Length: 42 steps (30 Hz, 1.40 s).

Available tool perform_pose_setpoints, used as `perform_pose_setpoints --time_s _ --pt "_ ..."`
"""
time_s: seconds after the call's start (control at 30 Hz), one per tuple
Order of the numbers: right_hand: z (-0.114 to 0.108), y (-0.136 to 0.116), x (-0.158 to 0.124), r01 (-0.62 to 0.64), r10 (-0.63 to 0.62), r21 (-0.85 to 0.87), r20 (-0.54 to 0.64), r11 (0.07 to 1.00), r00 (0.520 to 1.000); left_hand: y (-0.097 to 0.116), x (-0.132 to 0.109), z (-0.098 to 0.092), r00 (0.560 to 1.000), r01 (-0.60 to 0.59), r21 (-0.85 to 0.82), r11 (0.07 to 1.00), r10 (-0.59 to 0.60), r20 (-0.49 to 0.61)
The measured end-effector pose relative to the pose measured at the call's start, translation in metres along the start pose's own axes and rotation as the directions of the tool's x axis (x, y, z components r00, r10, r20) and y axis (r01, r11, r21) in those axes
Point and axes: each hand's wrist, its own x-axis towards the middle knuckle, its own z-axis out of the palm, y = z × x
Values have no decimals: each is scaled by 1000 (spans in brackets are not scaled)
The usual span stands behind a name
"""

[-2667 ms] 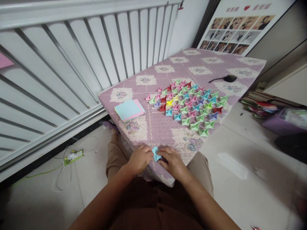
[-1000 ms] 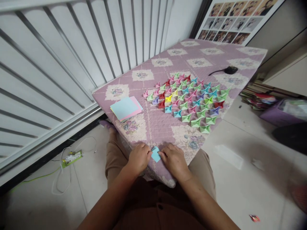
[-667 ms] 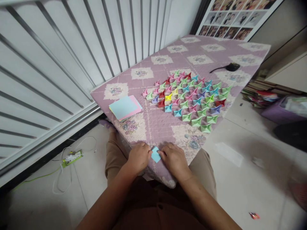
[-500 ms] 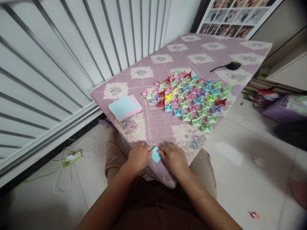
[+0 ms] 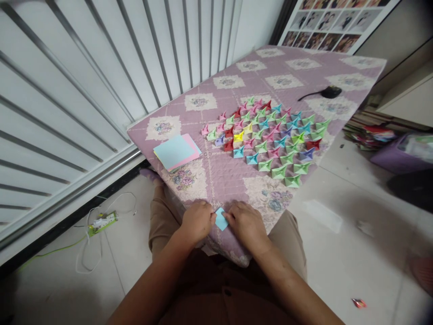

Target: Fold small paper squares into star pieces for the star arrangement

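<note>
Between my hands, at the near corner of the table, is a small light-blue folded paper [image 5: 221, 220]. My left hand [image 5: 199, 221] pinches its left edge with curled fingers. From the other side my right hand [image 5: 246, 224] grips it, the thumb lying on the paper's face. Both hands rest low over the tablecloth. Ahead and to the left lies a stack of coloured paper sheets [image 5: 176, 151], light blue on top with pink and yellow edges showing. Rows of folded paper pieces [image 5: 265, 135] in green, blue, pink, red, yellow and purple stand beyond my right hand.
The table [image 5: 223, 180] has a purple floral quilted cloth. A black object with a short cable [image 5: 329, 92] lies at its far right. A white slatted panel [image 5: 101, 81] runs along the left. On the floor are a power strip [image 5: 102, 223] and a red wrapper [image 5: 359, 303].
Almost nothing differs. My hands hold the blue paper in the same place, and the whole view has shifted very slightly.
</note>
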Motion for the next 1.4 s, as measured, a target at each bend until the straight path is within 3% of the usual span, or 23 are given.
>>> perform_pose_setpoints --time_s 0.4,0.83,1.0,1.17,1.4 --pt "0 0 -1 -6 7 25 -14 1000 1000 -1 -1 1 1000 -7 -16 1000 6 -14" --pt "3 1 -6 -12 28 139 -112 990 993 -2 -8 -2 999 -21 -95 995 18 -32" --pt "5 1 -7 -37 54 148 -109 988 993 -6 -9 4 981 -181 -27 983 178 -75" --pt "6 1 -8 -27 45 130 -132 991 990 -13 -7 9 909 -405 16 914 405 -101" --pt "8 -1 -9 -39 56 119 -142 992 988 -17 -7 11 891 -443 58 895 447 -76"
